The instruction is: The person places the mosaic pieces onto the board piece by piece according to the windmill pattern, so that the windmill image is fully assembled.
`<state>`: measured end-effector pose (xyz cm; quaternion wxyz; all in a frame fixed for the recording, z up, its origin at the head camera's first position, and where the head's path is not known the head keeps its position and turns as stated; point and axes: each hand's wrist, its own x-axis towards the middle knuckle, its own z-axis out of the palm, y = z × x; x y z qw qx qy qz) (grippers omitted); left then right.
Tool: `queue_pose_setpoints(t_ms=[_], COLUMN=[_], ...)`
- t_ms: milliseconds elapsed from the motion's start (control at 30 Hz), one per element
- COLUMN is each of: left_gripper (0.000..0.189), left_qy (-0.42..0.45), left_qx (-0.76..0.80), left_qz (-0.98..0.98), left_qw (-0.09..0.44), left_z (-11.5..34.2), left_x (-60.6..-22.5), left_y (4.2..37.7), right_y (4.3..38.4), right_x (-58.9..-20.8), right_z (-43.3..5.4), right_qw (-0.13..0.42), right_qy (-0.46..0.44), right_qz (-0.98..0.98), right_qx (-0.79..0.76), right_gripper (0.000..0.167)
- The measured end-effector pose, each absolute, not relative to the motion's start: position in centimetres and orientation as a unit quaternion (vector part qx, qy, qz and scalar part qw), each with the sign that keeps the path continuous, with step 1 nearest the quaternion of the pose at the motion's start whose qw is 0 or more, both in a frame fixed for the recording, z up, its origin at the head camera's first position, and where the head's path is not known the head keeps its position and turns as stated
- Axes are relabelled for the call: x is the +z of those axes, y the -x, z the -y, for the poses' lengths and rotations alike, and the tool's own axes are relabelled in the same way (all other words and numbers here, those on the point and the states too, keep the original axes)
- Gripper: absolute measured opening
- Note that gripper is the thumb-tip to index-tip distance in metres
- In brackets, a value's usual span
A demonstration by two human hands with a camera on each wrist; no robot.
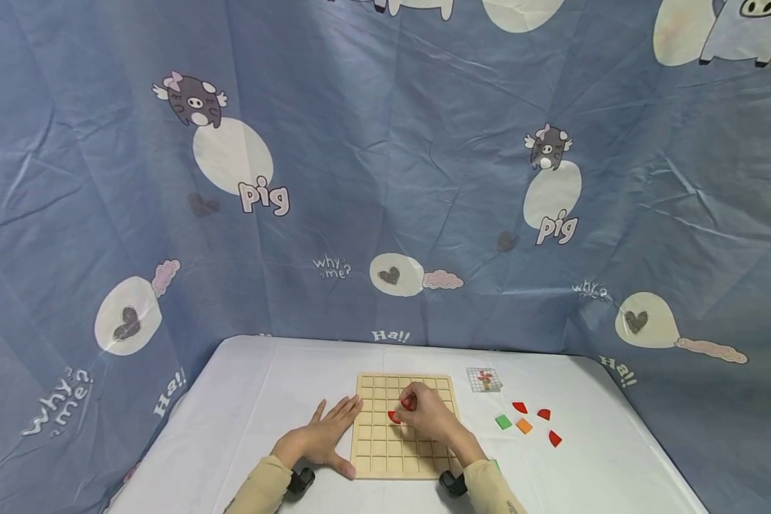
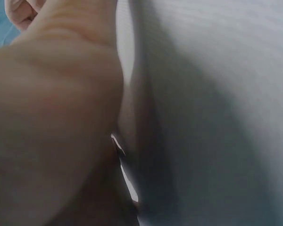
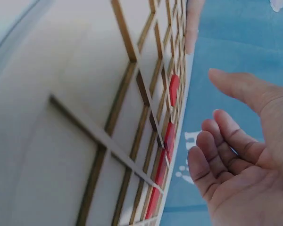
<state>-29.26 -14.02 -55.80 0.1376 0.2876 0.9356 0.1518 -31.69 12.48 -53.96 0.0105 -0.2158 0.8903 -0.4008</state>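
Note:
A square wooden grid board lies on the white table. Against its left edge my left hand rests flat, fingers spread and thumb by the near corner. Over the middle of the board is my right hand, bent at the fingers. In the right wrist view, that hand has its thumb apart from its loosely bent fingers, with nothing between them. Red pieces sit in the board's cells: one red piece beside the thumb, another red piece partly hidden by the fingers. The left wrist view shows mostly skin and blurred cloth.
Right of the board lie loose red quarter-round pieces, a green square and an orange square. A small picture card with a grid lies behind them. Another green piece shows partly beside the right sleeve. A blue printed curtain surrounds the table.

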Motion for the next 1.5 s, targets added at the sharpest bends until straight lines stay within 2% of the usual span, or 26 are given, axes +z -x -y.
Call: queue_pose_setpoints(t_ms=[567,967,1500], left_gripper=[0.131,0.131,0.132], left_qy=[-0.286,-0.289,-0.291], left_qx=[0.16,0.169,0.175], left_qz=[-0.935,-0.932,-0.93], left_qw=[0.138,0.14,0.14], left_z=[14.0,14.1,14.2], left_x=[-55.7,-55.7,-55.6], left_y=[29.2,29.2,29.2], right_y=[30.5,30.1,30.9], right_x=[-53.3,-52.3,-52.1], right_z=[-17.8,-24.3,-31.7], right_qw=[0.029,-0.033,-0.063], right_qy=[0.197,0.108,0.049], right_qz=[-0.884,-0.894,-0.906], right_qx=[-0.423,-0.434,-0.416], right_gripper=[0.041,0.036,0.033])
